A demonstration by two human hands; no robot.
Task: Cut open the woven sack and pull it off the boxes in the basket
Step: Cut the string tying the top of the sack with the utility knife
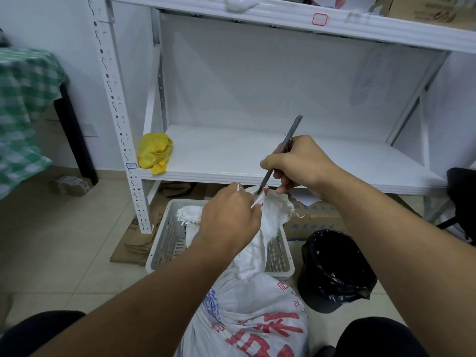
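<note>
Fingers of left hand (229,217) pinch woven sack (273,215) taut; right hand (296,163) grips knife (292,132): best cut toward twelve o'clock.

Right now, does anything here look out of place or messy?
The woven sack sprawls over the basket's near rim rather than sitting inside, and one edge is frayed. A crumpled yellow bag lies at the shelf's left end.

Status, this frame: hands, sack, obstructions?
Left hand pinches the woven sack at its bunched top. Right hand holds the cutter, tip at that top. Sack drapes over the basket. Nothing in the way.
</note>
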